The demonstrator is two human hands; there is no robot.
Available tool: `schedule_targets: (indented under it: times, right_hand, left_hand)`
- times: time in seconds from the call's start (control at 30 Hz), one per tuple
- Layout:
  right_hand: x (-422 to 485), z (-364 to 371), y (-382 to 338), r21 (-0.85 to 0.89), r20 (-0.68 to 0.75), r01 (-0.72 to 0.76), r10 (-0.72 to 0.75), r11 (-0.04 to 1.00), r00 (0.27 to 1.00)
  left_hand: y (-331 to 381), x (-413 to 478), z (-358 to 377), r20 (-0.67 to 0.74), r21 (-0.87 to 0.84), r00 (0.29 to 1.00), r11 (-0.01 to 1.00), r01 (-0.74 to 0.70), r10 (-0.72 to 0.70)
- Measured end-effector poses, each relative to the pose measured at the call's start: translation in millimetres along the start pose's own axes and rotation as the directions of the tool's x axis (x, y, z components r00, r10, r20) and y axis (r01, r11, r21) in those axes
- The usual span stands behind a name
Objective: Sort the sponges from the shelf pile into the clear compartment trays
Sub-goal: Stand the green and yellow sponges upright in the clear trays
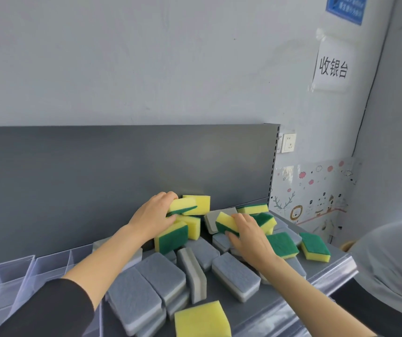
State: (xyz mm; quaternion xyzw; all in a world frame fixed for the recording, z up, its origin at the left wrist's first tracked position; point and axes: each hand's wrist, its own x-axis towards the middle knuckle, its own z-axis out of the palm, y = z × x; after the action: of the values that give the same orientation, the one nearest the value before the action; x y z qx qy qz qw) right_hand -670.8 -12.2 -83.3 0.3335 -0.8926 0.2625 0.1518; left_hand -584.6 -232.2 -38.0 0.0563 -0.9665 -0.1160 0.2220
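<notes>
At the far left the clear compartment tray (7,283) stands on the shelf (321,285), with its back cells against the dark grey back panel (122,161). The left arm, in a black sleeve (49,310), passes over the right edge of the tray toward the pile.

The left hand (152,215) grips the upper yellow-green sponge (185,206) - the fingers are curled over its top and the thumb is under it. This sponge is at the back of the pile, near the back panel, and it rests on other yellow-green sponges.

In front of it the grey sponges (161,280) lie in a loose heap on the shelf. Most of them are flat, and one stands on its long edge (192,273). At the front edge a plain yellow sponge (201,319) lies with its yellow side up, touching the grey ones.

Further right, the right hand (248,235) holds the tilted yellow-green sponge (225,222): its fingers bend over the upper side and the thumb presses the lower green side. This sponge is in the middle of the pile, just beside a grey one behind it.

To the right of this hand two green-topped sponges (281,244) lie near the end of the shelf. On the wall above are a white socket (288,143) and a paper sign (332,66). At the right edge a second person in a grey shirt (394,263) is partly in view.
</notes>
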Motion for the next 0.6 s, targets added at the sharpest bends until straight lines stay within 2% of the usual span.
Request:
schedule_targets:
  times: [0.23, 0.6]
  right_hand:
    - [-37.3, -28.7, -18.7, 0.114, -0.06, 0.058, -0.052, 0.992, 0.997]
    - [-100.5, -41.0, -59.0, 0.143, -0.033, 0.109, -0.105, 0.984, 0.994]
  left_hand:
    - [28.6, -37.3, -21.5, -0.017, -0.02, 0.998, 0.998, 0.053, -0.053]
    - [47.5, -129.3, -58.2, -0.027, -0.028, 0.992, 0.993, 0.119, -0.119]
